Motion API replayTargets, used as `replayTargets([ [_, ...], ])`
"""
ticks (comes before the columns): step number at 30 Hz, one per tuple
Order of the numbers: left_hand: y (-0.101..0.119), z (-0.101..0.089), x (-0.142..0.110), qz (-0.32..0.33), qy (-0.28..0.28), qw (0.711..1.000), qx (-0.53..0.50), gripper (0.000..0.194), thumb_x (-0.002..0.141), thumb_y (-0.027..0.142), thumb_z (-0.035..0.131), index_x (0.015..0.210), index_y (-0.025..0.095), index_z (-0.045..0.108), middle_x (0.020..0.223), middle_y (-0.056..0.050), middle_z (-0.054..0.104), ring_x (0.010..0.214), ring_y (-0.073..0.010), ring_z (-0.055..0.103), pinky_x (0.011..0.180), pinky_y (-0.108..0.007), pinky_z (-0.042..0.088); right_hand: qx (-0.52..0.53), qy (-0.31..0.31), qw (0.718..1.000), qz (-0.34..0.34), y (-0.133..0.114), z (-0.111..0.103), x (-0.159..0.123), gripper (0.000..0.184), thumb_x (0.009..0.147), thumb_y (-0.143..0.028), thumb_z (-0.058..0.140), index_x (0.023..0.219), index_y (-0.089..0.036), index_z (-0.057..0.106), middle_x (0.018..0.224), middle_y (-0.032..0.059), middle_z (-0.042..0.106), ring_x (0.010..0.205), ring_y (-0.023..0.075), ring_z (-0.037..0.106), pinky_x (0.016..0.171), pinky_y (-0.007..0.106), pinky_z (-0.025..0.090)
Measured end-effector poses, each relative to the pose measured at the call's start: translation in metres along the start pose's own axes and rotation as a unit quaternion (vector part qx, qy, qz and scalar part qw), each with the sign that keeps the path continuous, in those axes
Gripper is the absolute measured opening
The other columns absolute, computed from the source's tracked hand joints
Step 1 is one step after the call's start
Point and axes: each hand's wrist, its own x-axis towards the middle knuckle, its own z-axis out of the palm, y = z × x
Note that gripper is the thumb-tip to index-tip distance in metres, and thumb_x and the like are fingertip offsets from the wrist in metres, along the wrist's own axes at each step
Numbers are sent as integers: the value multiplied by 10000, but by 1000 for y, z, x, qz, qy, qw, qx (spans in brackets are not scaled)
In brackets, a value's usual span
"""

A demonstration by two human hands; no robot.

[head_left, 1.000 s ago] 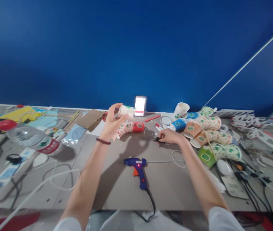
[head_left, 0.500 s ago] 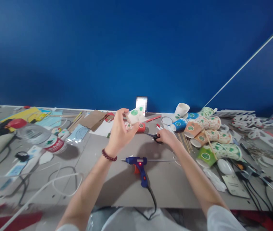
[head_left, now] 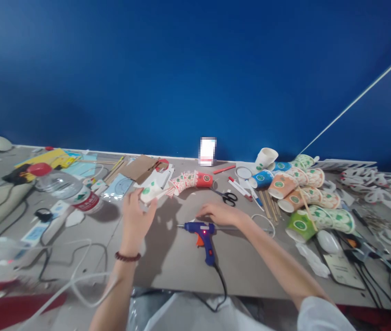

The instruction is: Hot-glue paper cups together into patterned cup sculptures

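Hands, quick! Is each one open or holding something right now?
Left hand: closed on the white cup.
Right hand: fingers bent beside the glue gun; can't tell if open or closed.

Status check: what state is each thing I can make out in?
White paper cup with green print: held in the left hand
Blue plastic glue gun: lying down, red light lit
Black-handled metal scissors: lying unheld
Clear plastic bottle: capped
Red-and-white paper cup chain: lying sideways
Rectangular phone: screen lit
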Motion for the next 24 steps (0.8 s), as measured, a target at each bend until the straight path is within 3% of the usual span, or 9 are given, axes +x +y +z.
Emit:
replayTargets([
  [3, -23, -4, -12, -22, 16, 999, 44, 434, 830, 435, 575, 1166, 162, 540, 1050, -118, 586, 1054, -323, 557, 957, -500, 454, -23, -3, 1000, -16, 1, 8, 5, 451, 863, -56, 467, 1168, -263, 727, 1153, 65, 686, 1106, 219, 603, 851, 271, 453],
  [8, -47, -9, -26, -34, -24, 995, 87, 462, 840, 472, 549, 1150, 130, 556, 1033, -148, 590, 1044, -347, 560, 937, -512, 468, -71, 0, 997, -33, 3, 12, 6, 488, 856, -14, 465, 1159, -288, 733, 1075, 74, 661, 1047, 205, 582, 795, 264, 427],
  [17, -49, -4, -34, -32, -13, 994, 100, 489, 848, 489, 504, 1179, 132, 546, 1092, -171, 577, 1078, -348, 552, 950, -501, 460, -182, 51, 982, -30, 11, 16, 4, 390, 901, -72, 504, 1150, -257, 739, 995, 102, 644, 958, 214, 546, 768, 290, 405],
  [24, -48, -4, -35, -14, -7, 995, 103, 461, 868, 440, 520, 1224, 147, 511, 1134, -162, 552, 1139, -338, 534, 990, -498, 447, -204, 83, 973, 74, 22, 7, -10, 410, 923, -75, 448, 1188, -231, 719, 1036, 106, 668, 997, 217, 577, 867, 313, 421],
])
